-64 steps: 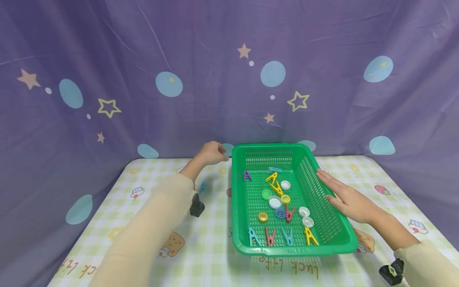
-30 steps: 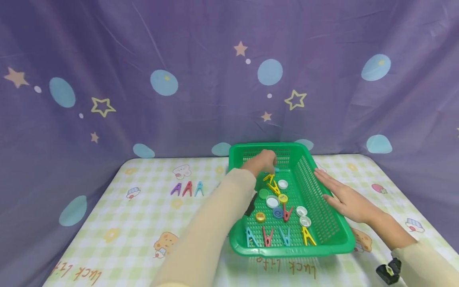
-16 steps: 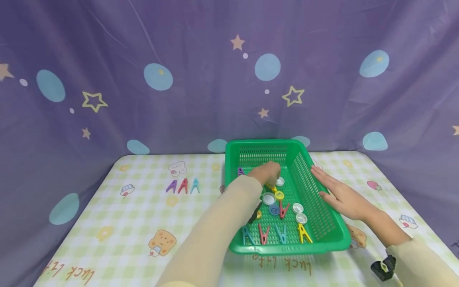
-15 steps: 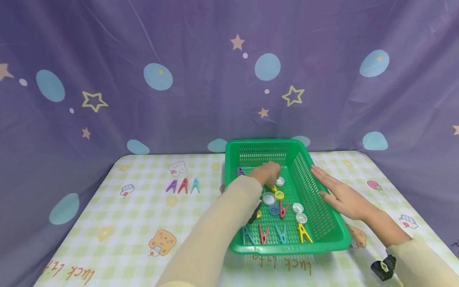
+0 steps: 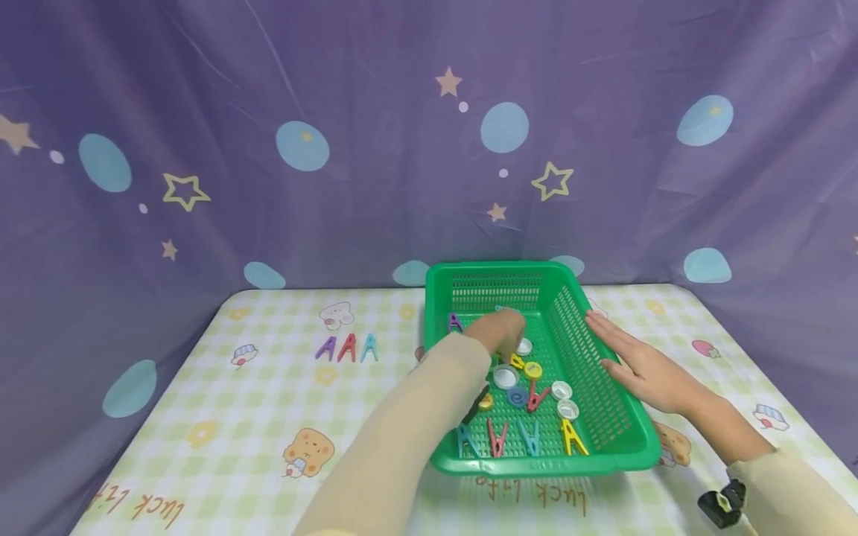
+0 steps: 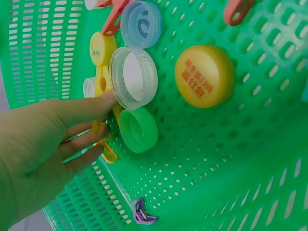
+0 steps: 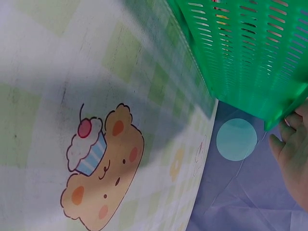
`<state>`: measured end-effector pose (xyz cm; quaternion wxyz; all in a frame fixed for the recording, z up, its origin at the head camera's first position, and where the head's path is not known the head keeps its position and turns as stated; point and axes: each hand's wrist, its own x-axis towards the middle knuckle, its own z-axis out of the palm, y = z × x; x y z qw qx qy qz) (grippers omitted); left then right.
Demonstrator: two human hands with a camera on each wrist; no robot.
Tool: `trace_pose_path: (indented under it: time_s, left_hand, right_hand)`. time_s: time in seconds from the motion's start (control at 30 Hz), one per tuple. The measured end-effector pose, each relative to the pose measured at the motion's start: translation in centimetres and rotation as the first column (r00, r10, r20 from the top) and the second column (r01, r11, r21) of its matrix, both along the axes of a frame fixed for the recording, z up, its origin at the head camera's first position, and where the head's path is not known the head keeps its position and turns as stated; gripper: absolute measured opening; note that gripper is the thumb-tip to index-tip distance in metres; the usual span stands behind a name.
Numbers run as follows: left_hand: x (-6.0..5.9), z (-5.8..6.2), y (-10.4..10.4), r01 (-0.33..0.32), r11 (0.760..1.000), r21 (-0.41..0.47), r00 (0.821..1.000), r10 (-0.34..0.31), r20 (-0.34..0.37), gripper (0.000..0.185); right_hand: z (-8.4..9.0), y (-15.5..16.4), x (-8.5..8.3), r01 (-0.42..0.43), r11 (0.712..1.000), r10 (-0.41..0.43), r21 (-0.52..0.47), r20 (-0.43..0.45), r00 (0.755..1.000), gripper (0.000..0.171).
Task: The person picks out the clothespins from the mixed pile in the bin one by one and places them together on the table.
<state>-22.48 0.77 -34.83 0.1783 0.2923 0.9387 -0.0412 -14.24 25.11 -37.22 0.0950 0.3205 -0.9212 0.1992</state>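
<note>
At the left, on the checked cloth of pale green and white [image 5: 261, 417], we see three small plastic clothespins side by side: one purple [image 5: 326, 348], one red [image 5: 347, 348] and one light blue [image 5: 369, 348]. The row lies as it does one second ago, and no hand touches it.

To the right of it stands the rectangular green plastic basket [image 5: 550, 467] with perforated walls. Inside, near its left wall, we find a second purple clothespin [image 5: 455, 323], then a round gold cap [image 6: 204, 76].

The bare left hand [image 5: 497, 330] is what has changed: two seconds ago it is out over the cloth, and now it is down in the basket, at the yellow plastic clothespin [image 6: 102, 79]. The thumb and the curled fingers lie on two sides of this clothespin, so we judge that they pinch it; how firmly, we cannot tell. For the work, this means that the handling is again inside the basket, and the yellow piece is not yet lifted out.

Just beside it lies a round yellow cap [image 5: 532, 370]. At the far right, the right hand [image 5: 646, 372] rests along the basket's rim, fingers straight and together, thumb apart, as before.
</note>
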Motion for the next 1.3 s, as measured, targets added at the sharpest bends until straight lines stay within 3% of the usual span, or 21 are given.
trace_pose_path:
  time_s: [0.17,0.33,0.57,0.7,0.9,1.13,1.3]
  left_hand:
    - [0.7,-0.1,0.3,0.108,0.992,-0.072,0.994,-0.110,-0.026,0.010]
    - [0.9,0.3,0.5,0.128,0.989,-0.070,0.992,-0.128,0.002,0.012]
    - [0.6,1.7,0.7,0.151,0.988,-0.030,0.988,-0.151,0.020,0.022]
    - [0.7,2.7,0.7,0.159,0.987,-0.030,0.987,-0.158,0.032,0.014]
    - [1.1,4.1,-0.1,0.122,0.992,0.039,0.990,-0.124,0.060,0.007]
    - [1.3,5.3,-1.5,0.081,0.991,0.105,0.993,-0.089,0.080,0.016]
    - [0.9,5.7,-2.6,0.090,0.987,0.135,0.992,-0.101,0.081,0.015]
  right_hand:
    - [-0.1,-0.1,0.1,-0.002,1.000,0.002,-0.002,-0.010,1.000,0.064]
    - [-0.1,-0.2,0.2,-0.004,1.000,0.004,0.001,-0.021,1.000,0.064]
    - [0.0,-0.3,0.3,-0.006,1.000,0.006,0.005,-0.018,1.000,0.063]
    - [0.1,-0.1,0.3,-0.005,1.000,0.005,0.010,-0.021,1.000,0.064]
    - [0.3,-0.2,0.4,-0.008,1.000,0.008,0.009,-0.028,1.000,0.064]
    - [0.3,-0.2,0.4,-0.012,1.000,0.012,0.008,-0.041,0.999,0.064]
    - [0.3,-0.3,0.3,-0.019,1.000,0.019,0.007,-0.050,0.999,0.065]
